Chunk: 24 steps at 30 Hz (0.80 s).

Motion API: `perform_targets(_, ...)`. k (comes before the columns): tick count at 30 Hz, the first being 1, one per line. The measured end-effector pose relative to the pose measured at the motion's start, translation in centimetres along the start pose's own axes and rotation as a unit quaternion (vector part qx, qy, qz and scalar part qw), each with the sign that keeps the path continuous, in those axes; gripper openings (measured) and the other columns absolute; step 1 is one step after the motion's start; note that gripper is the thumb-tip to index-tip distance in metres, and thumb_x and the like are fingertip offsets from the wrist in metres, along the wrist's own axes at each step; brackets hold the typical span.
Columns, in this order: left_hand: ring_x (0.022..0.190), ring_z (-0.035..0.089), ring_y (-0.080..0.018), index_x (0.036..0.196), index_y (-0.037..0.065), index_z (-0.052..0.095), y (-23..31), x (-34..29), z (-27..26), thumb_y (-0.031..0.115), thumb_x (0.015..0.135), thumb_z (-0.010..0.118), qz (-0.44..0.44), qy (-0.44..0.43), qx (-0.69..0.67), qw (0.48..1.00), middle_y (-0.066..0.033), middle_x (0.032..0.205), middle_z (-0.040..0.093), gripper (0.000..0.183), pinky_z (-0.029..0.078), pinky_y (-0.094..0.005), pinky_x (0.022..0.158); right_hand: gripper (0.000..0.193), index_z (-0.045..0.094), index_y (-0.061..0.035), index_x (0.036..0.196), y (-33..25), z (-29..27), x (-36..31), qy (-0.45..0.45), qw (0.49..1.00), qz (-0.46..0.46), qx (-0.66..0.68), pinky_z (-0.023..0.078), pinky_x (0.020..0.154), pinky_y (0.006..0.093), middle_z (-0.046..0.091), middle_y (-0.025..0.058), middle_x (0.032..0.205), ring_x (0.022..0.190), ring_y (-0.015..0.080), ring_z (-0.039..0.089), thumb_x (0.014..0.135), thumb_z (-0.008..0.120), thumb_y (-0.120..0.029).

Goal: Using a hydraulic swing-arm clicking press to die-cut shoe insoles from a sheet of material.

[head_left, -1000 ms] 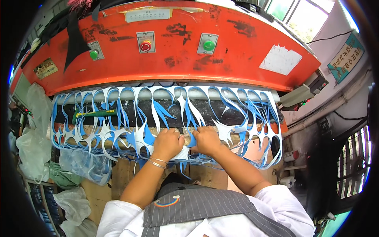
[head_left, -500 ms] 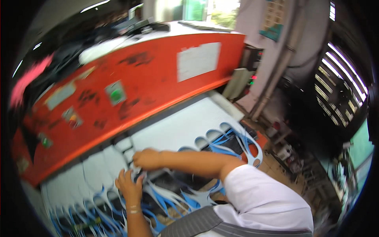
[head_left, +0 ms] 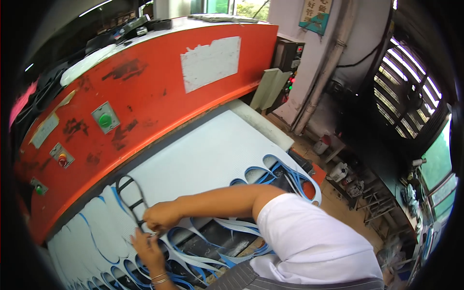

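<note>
A dark metal cutting die [head_left: 131,195], a long rounded loop with crossbars, lies on the pale ribbed sheet [head_left: 193,150]. My right hand [head_left: 163,216] is closed around the die's near end, its arm reaching across from the right. Just below, my left hand [head_left: 149,250] has its fingers stretched toward that same end. Whether these fingertips touch the die is hard to see. Curved blue-and-white strips [head_left: 208,261] with cut-out gaps hang along the sheet's near edge, partly hidden by my arms.
Behind the sheet runs a red machine beam [head_left: 154,72] with a green button [head_left: 105,121] and a red knob [head_left: 62,160]. A control box [head_left: 288,63] with lit lamps stands at the right end. Farther right are a pipe [head_left: 321,82] and a cluttered bench [head_left: 386,193].
The view has swung, so the machine sits farther left. More of the die's loop now shows beyond my right hand. My left hand's fingers are less spread and closer to the die's near end.
</note>
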<state>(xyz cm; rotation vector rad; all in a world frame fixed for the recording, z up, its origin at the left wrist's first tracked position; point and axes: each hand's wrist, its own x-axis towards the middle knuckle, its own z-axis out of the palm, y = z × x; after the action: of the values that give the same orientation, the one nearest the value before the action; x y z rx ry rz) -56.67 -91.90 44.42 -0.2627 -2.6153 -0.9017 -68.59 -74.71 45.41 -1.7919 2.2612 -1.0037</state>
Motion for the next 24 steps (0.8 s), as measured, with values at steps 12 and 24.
perform_targets(12, 0.125, 0.048, -0.04, 0.087, 0.003, 0.058, -2.6, -4.9, 1.9, 0.016, 0.082, 0.066, 0.055, 0.055, -0.022, 0.997, -0.0287, 0.121, 0.057, 0.016, 0.025, -0.0511, 0.11, 0.016, 0.067, -0.0201, 0.094, 1.3, 0.9, 8.5, -0.182, 0.899, -0.063, -0.394, 0.046, 0.086, 0.0394, 0.058, 0.0055, 0.106, 0.113, 0.023, 0.053, 0.082, 0.057, -0.024)
perform_targets(24, 0.099, 0.063, -0.0344, 0.117, -0.006, 0.055, 0.4, -4.5, 1.4, 0.029, 0.081, 0.069, -0.005, -0.042, 0.11, 0.993, -0.0214, 0.103, 0.066, 0.053, 0.045, -0.041, 0.091, 0.008, 0.065, -0.0092, 0.082, -0.9, -4.3, 3.3, 0.133, 0.924, -0.16, -0.322, 0.052, 0.084, 0.0355, 0.064, 0.0065, 0.102, 0.1, 0.0266, 0.063, 0.074, 0.066, -0.01)
